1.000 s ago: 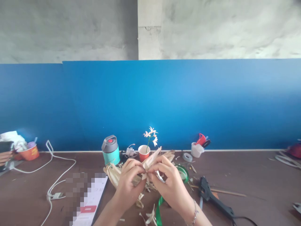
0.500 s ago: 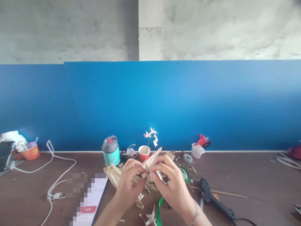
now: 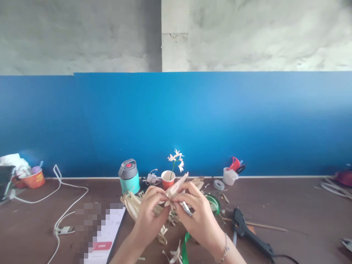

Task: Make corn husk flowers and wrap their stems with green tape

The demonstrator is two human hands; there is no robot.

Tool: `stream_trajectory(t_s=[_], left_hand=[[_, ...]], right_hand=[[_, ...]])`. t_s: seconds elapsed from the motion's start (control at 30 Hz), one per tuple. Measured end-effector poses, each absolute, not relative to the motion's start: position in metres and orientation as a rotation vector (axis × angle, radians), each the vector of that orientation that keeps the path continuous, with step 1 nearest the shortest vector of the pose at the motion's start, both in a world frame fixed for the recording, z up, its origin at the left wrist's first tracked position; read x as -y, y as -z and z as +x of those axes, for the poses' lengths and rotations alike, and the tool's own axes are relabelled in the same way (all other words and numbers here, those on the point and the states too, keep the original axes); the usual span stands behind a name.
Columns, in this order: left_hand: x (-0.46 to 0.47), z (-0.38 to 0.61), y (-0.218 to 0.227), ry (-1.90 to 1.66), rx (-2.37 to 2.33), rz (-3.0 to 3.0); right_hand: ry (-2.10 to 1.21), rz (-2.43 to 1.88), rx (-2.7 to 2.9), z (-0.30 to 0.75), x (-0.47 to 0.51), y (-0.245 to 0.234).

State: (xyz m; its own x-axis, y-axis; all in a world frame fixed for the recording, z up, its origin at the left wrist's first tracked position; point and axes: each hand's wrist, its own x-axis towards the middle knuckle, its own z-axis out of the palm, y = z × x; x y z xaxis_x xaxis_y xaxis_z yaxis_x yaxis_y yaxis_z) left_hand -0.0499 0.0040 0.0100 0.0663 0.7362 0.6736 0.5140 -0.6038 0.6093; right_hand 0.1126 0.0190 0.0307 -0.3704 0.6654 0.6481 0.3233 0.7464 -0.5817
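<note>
Fingers [image 3: 158, 198] pinch pale petals [image 3: 169, 202] (print [image 3: 39, 178] on far-left cup [image 3: 29, 182] unreadable).

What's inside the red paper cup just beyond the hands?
A green stem with pale flowers stands in the red paper cup. The cup's near wall hides its bottom and the stem's lower end; anything else down there can't be seen.

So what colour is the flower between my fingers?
The flower is pale cream, seen best in the head view.
</note>
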Motion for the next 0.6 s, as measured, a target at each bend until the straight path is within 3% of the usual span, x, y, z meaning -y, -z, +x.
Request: stream_trajectory(t_s=[0.3, 0.6], left_hand=[[-0.002, -0.045, -0.01, -1.453, -1.256, 1.672], [-0.003, -0.035, -0.007, -1.4, -0.824, 0.945]], right_hand=[[-0.557, -0.742, 1.942, 0.113, -0.018, -0.03], [-0.694, -0.713, 1.872, 0.118, -0.021, -0.037]])
